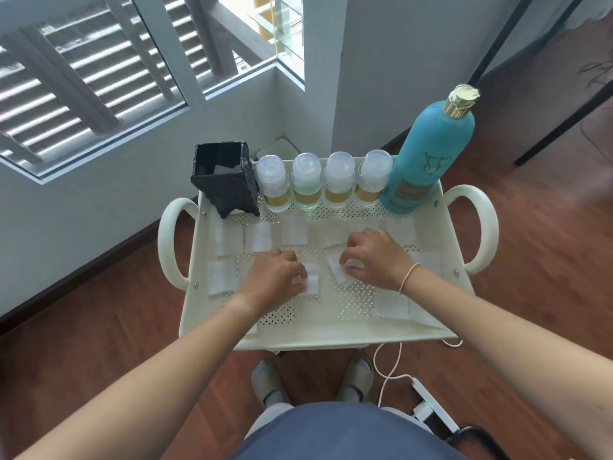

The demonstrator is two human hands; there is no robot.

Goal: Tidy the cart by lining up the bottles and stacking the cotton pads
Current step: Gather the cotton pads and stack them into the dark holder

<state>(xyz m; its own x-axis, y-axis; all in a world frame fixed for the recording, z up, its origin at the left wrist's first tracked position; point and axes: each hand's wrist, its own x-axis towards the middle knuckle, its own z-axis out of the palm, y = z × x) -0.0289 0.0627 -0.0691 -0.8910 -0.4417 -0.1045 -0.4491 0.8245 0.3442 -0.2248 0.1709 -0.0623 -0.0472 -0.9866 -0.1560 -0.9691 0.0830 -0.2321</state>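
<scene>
- The left hand (277, 272) had its fingers (300, 283) curled, pinching a pad (311, 283); the right hand (376, 258) pinched another pad (339, 271), lifted at one edge
- Both hands were low over the middle of the cart (331, 336); more pads (229, 240) lay flat, scattered around them
- Four small bottles (306, 182) stood in a row at the far edge; a black box (225, 179) just left of them; a tall blue bottle (428, 154) just right

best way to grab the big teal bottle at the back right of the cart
Grip the teal bottle around its straight body, coming from the front right. It stands upright, the small bottles crowd its left, and the gold cap is narrow.
</scene>
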